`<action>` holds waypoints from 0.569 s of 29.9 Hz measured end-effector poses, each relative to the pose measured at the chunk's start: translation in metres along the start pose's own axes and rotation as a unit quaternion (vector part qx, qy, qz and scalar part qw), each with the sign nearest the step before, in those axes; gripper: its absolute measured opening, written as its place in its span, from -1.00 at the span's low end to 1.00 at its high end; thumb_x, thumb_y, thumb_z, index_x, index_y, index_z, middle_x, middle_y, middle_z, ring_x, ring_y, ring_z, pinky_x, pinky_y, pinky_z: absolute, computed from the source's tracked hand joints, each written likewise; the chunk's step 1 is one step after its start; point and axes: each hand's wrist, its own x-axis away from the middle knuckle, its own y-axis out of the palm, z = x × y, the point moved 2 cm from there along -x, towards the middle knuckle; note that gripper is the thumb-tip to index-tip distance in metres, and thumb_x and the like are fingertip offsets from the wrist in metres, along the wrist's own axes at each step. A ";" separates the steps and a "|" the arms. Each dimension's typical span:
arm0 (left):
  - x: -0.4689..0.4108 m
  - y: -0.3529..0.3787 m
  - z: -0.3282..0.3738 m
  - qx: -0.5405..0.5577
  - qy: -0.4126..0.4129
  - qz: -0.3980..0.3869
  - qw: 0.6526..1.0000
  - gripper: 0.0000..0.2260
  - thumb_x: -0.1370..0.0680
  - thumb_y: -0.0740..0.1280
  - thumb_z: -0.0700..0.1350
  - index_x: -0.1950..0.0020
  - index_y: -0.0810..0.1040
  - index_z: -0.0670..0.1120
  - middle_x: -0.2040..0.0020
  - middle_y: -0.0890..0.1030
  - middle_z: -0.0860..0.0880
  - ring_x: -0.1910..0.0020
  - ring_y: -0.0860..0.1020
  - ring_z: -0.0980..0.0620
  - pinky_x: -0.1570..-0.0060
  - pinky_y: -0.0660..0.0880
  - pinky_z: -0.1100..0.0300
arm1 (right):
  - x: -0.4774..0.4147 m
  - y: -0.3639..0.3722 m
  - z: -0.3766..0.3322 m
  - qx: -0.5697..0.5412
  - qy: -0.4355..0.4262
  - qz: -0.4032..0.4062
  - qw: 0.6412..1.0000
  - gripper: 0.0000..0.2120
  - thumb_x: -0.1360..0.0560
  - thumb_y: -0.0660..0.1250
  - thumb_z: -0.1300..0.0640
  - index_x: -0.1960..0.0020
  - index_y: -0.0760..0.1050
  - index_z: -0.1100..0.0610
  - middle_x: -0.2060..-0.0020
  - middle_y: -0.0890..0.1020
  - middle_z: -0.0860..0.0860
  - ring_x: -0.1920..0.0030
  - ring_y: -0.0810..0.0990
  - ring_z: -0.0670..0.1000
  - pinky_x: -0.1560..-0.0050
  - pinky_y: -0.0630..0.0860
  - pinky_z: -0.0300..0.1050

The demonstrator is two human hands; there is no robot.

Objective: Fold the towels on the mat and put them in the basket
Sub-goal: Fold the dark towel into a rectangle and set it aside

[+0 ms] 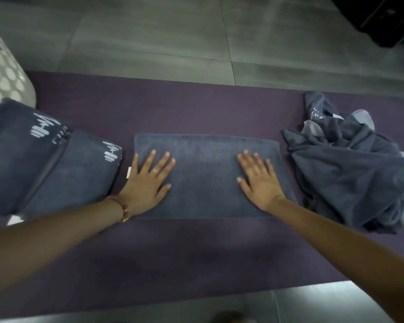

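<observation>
L hand [147,183] + R hand [259,180] both flat, fingers spread, pressing folded towel [205,178] on mat [196,108]; grip holds nothing, unfolded pile [350,164] at right

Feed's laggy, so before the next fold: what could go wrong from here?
1. The left hand and right hand only press flat on the folded towel; lifting it without a grip could let the fold fall open.
2. The crumpled towel pile lies close beside its right edge and might snag.
3. The laundry basket sits beyond the folded stack; carrying across could topple it.
</observation>
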 end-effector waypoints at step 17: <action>0.082 -0.011 0.012 0.478 -0.346 0.080 0.803 -0.61 -0.50 0.38 -0.25 -0.28 0.36 -0.23 -0.18 0.50 -0.18 -0.19 0.48 -0.13 -0.14 0.35 0.18 | 0.093 0.006 0.061 -0.380 0.351 0.100 0.850 -0.71 -0.49 0.38 0.19 -0.15 0.47 0.31 -0.02 0.61 0.22 -0.09 0.57 0.18 -0.09 0.43 -0.04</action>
